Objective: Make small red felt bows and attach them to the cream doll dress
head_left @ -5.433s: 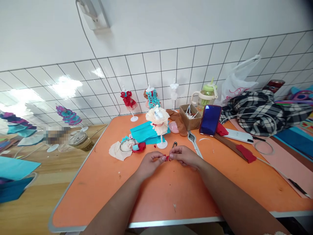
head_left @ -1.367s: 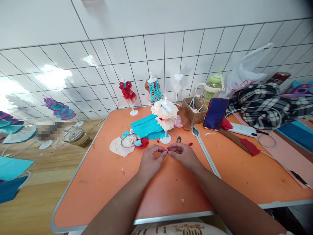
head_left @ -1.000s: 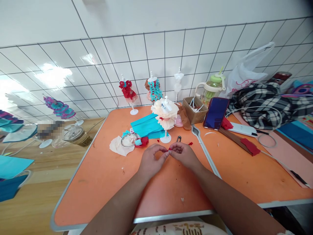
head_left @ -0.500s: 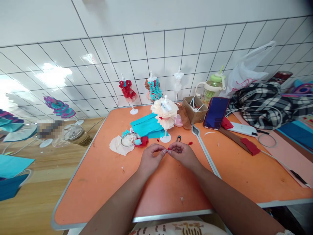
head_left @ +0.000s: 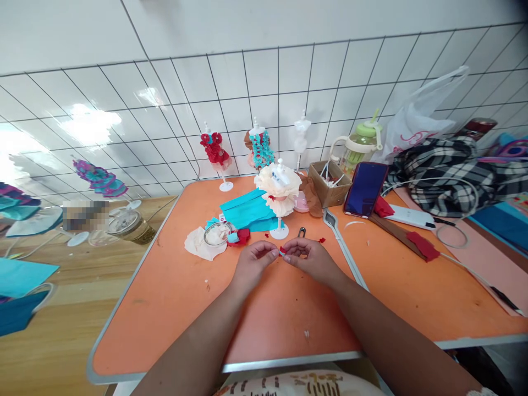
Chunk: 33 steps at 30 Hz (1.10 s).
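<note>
Between my fingertips is a small red piece [head_left: 282, 251] with a bit of light blue on it. My left hand [head_left: 254, 263] pinches it from the left, and my right hand [head_left: 311, 259] pinches it from the right. Just behind them stands a white mini mannequin in a cream ruffled dress [head_left: 280, 190]. Blue crepe strips [head_left: 247, 212] lie left of its base. A metal ring [head_left: 217, 234] rests on cream paper [head_left: 200, 246], beside red scraps [head_left: 244, 237]. Partly behind my right hand is a small dark metal tool [head_left: 302, 233].
Along the tiled wall stand a red-dressed mannequin [head_left: 214, 151], a blue one [head_left: 262, 149] and a bare one [head_left: 301, 137]. A cardboard box [head_left: 329, 187], phone [head_left: 365, 188], tweezers [head_left: 344, 247], bottle [head_left: 363, 144] and plaid cloth [head_left: 441, 176] are at the right of the orange table [head_left: 165, 324].
My fingertips have parted slightly, and more of the red piece shows between them. The view has shifted a little.
</note>
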Motion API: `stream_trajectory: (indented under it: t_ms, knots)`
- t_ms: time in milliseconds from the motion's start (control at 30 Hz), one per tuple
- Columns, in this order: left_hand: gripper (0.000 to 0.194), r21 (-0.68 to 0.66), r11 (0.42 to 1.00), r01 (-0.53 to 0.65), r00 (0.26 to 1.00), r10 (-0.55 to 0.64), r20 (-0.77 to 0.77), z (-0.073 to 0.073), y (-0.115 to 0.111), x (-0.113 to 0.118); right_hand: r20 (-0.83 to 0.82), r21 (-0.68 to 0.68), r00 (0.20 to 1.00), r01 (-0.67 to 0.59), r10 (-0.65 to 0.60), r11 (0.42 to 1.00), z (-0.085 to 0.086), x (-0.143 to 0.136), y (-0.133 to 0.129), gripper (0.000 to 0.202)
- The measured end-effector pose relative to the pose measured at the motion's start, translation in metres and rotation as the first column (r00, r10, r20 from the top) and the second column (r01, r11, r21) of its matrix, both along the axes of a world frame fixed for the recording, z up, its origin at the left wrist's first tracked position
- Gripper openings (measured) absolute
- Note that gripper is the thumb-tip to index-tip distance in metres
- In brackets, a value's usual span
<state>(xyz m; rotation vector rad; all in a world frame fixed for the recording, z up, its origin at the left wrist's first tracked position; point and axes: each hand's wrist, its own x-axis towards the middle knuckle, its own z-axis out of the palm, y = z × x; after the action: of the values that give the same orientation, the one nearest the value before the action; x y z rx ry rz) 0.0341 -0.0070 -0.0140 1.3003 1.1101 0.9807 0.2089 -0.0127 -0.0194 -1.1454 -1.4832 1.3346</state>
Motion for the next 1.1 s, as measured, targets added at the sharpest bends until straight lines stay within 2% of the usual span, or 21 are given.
stream_trajectory:
  t_ms: [267, 467, 567, 700, 900, 933, 1000, 1067, 1100]
  knots:
    - [0.02, -0.231, 0.963, 0.14, 0.956, -0.07, 0.284, -0.0009, -0.0026, 0.001, -0.046, -0.018, 0.998, -0.036, 0.035, 0.999, -0.0003, 0.0029, 0.0009, 0.023]
    - [0.019, -0.413, 0.884, 0.221, 0.889, -0.008, 0.459, -0.0024, -0.0049, 0.0027, -0.086, -0.001, 0.996, -0.016, 0.016, 1.0, -0.0028, 0.0006, 0.0, 0.023]
    - [0.02, -0.446, 0.865, 0.23, 0.881, 0.009, 0.472, -0.0011, -0.006, 0.0038, -0.073, 0.009, 0.997, -0.025, 0.026, 1.0, -0.0034, 0.0014, 0.0001, 0.024]
    - [0.02, -0.44, 0.87, 0.224, 0.898, -0.009, 0.439, -0.0001, -0.0064, 0.0048, -0.047, 0.011, 0.999, -0.02, 0.021, 1.0, -0.0038, 0.0014, 0.0002, 0.022]
    - [0.018, -0.446, 0.858, 0.253, 0.892, -0.029, 0.451, -0.0041, -0.0046, 0.0038, -0.027, 0.014, 1.0, 0.013, -0.012, 1.0, -0.0038, -0.0004, 0.0, 0.016]
    - [0.021, -0.442, 0.863, 0.244, 0.899, -0.03, 0.438, -0.004, -0.0043, 0.0034, -0.023, 0.018, 1.0, 0.022, -0.022, 1.0, -0.0037, -0.0004, 0.0001, 0.015]
    - [0.027, -0.355, 0.921, 0.159, 0.944, -0.038, 0.327, -0.002, -0.0041, 0.0028, -0.021, 0.014, 0.999, 0.048, -0.047, 0.999, -0.0037, -0.0001, 0.0005, 0.015]
    - [0.029, -0.109, 0.994, 0.029, 0.995, -0.017, 0.102, 0.0014, -0.0046, 0.003, -0.022, -0.011, 0.996, 0.08, -0.081, 0.997, -0.0038, 0.0004, 0.0011, 0.017]
    - [0.028, 0.048, 0.999, -0.012, 1.0, 0.013, -0.025, 0.0028, -0.005, 0.0034, -0.023, -0.025, 0.996, 0.09, -0.091, 0.996, -0.004, 0.0006, 0.0013, 0.018]
